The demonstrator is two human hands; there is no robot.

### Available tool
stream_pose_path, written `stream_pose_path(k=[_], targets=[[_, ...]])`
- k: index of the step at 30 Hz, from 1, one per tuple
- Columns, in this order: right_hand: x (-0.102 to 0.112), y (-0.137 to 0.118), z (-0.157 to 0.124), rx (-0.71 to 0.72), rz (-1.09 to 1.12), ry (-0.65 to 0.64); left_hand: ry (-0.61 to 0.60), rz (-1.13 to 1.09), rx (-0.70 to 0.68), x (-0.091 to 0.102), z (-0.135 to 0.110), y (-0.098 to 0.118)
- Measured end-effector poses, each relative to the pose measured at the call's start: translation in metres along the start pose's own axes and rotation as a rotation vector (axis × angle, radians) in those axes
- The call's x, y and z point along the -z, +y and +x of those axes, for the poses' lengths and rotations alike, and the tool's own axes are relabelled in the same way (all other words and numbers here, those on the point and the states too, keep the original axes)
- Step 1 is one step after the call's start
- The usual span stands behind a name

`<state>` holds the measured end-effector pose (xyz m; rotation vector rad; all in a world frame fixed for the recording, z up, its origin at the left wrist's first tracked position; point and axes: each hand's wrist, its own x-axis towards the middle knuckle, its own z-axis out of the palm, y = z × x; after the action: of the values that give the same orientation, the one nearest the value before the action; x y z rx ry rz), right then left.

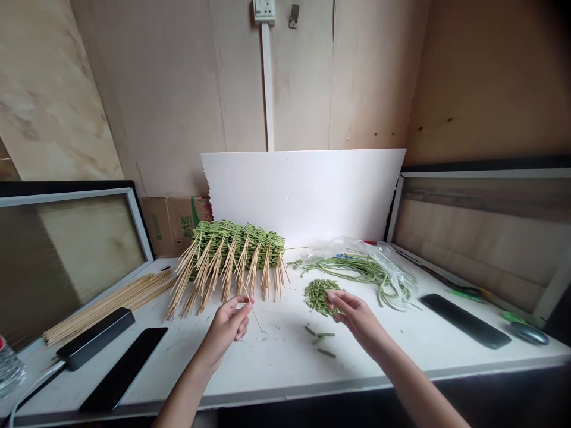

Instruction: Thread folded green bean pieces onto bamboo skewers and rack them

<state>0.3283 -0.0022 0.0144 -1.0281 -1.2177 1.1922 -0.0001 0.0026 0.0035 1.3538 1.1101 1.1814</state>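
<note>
My left hand (228, 326) is closed around a thin bamboo skewer (257, 318), which slants from upper left to lower right. At the right edge of a pile of cut green bean pieces (317, 293), my right hand (354, 310) has its thumb and fingers pinched together. What lies between those fingertips is too small to make out. A few loose bean pieces (327, 352) lie on the table in front of the pile. Behind my left hand, many skewers threaded with bean pieces (241, 235) are stacked in rows, their bare sticks pointing toward me.
Bare skewers (111, 302) lie in a bundle at left, by a black box (96, 337) and a dark flat panel (125, 368). Long whole beans (352, 267) rest partly under a clear plastic bag (392, 270). A dark phone-like slab (464, 321) and a mouse (529, 333) are at right.
</note>
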Motion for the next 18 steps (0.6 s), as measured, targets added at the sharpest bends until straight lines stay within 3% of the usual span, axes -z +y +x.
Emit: stream_pose_path(k=[4,9,18], targets=[[-0.001,0.005,0.0,-0.013,-0.026,-0.014,-0.034,-0.173,0.04,0.005,-0.002,0.006],[-0.001,0.008,0.001,-0.026,-0.027,-0.015,-0.079,-0.338,-0.057,0.006,-0.003,0.015],[-0.003,0.009,0.0,-0.007,-0.025,0.001,0.221,-0.084,-0.386,-0.009,-0.009,0.009]])
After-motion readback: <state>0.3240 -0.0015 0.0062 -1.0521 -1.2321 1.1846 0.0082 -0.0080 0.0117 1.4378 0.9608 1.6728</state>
